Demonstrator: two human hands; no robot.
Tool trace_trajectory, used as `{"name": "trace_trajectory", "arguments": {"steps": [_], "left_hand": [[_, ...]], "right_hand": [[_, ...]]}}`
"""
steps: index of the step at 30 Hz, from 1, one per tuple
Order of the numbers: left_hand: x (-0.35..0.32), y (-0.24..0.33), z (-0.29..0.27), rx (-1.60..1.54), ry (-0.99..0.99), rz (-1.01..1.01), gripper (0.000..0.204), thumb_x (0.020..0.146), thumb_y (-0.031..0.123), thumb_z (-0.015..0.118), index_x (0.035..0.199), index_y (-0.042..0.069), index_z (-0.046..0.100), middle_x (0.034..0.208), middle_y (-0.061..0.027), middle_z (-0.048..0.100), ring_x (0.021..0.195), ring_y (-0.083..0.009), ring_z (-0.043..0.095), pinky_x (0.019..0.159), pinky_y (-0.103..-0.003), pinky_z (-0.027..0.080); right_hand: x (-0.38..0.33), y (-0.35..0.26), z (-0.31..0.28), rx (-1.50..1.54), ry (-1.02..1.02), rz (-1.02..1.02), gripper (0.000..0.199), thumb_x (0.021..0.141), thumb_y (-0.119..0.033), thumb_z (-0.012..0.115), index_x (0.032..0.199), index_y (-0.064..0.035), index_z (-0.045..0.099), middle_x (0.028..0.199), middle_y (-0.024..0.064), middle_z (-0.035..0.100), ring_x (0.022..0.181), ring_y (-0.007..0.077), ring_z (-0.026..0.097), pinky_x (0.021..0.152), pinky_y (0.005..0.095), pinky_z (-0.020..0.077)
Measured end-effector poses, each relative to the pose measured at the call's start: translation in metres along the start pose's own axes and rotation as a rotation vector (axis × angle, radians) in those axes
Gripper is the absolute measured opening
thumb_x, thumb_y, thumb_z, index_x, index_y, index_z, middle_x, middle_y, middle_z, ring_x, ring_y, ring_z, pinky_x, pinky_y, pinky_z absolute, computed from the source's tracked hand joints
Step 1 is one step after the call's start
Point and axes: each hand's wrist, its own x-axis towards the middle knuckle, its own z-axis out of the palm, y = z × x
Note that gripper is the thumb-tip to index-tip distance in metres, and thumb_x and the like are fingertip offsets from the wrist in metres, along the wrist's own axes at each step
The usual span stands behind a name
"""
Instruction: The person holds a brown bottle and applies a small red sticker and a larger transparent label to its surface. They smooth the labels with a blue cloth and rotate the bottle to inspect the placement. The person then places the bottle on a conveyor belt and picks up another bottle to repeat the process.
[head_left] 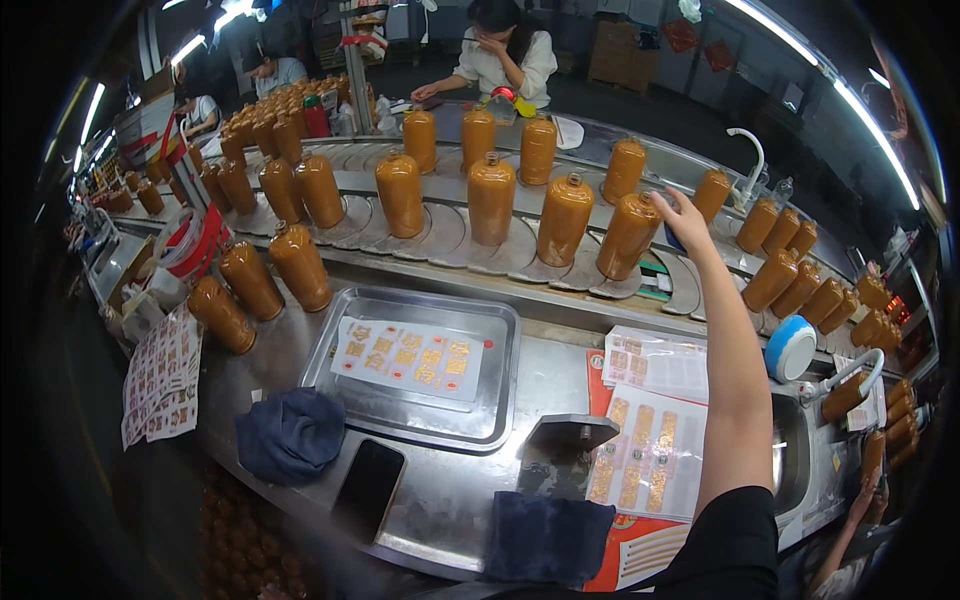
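Now reaching for a bottle on the conveyor

Stretching the right hand (682,212) out across the steel bench toward the curved conveyor (450,235), fingers spread wide and closing on nothing yet. Hovering just beside the shoulder of the nearest amber bottle (628,235), touching or barely apart — hard to tell from the head view. Standing upright on its conveyor plate, that bottle, with a second amber bottle (565,218) just to its left. Judging the step as the pick: fetching a bottle off the line. Calling next for wrapping the open fingers round the bottle's neck or shoulder and lifting straight up, clear of its neighbours. Lying near on the bench: a steel tray (498,330) holding a sheet of gold labels (408,357), more label sheets (640,460) under the outstretched forearm, a dark phone (367,487) and a blue cloth (290,432). Not showing anywhere, the left hand
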Motion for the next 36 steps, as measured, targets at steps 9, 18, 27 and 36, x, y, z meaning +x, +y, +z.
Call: {"name": "trace_trajectory", "arguments": {"steps": [9, 18, 27, 36], "left_hand": [[0.115, 0.133, -0.277, -1.536, 0.136, -0.613, 0.040, 0.108, 0.022, 0.058, 0.127, -0.012, 0.067, 0.119, -0.0254, 0.072, 0.104, -0.0347, 0.073, 0.091, -0.042, 0.065], [0.132, 0.245, -0.426, -1.643, -0.069, 0.702, 0.038, 0.107, 0.021, 0.050, 0.122, -0.010, 0.065, 0.121, -0.0170, 0.069, 0.112, -0.0225, 0.066, 0.099, -0.036, 0.051], [-0.064, 0.429, -0.503, -1.879, -1.449, 1.573, 0.124, 0.084, 0.048, 0.084, 0.166, 0.001, 0.003, 0.167, -0.0192, 0.022, 0.157, -0.0312, 0.020, 0.125, -0.043, 0.023], [-0.066, 0.454, -0.469, -1.687, -1.309, 1.087, 0.099, 0.098, 0.034, 0.075, 0.161, -0.005, 0.011, 0.145, -0.0206, 0.053, 0.133, -0.0262, 0.057, 0.109, -0.038, 0.047]], "right_hand": [[-0.031, 0.011, -0.006, -0.359, 0.127, 0.127, 0.112, 0.065, -0.068, 0.081, 0.155, -0.0121, 0.045, 0.132, 0.0232, 0.068, 0.121, 0.0363, 0.067, 0.102, 0.0422, 0.0529], [-0.206, -0.046, -0.116, 0.375, -0.146, -0.118, 0.093, 0.074, -0.041, 0.090, 0.151, -0.0076, 0.049, 0.136, 0.0111, 0.061, 0.126, 0.0223, 0.059, 0.110, 0.0361, 0.0451], [-0.368, -0.130, -0.047, 0.838, -1.101, -0.345, 0.110, 0.064, -0.035, 0.098, 0.152, 0.0036, 0.045, 0.147, 0.0167, 0.053, 0.135, 0.0264, 0.054, 0.114, 0.0393, 0.0414], [-0.437, -0.098, 0.001, 0.849, -0.616, 0.347, 0.067, 0.103, -0.014, 0.066, 0.161, -0.0054, 0.034, 0.113, 0.0085, 0.068, 0.076, 0.0052, 0.057, 0.067, 0.0205, 0.0496]]}}
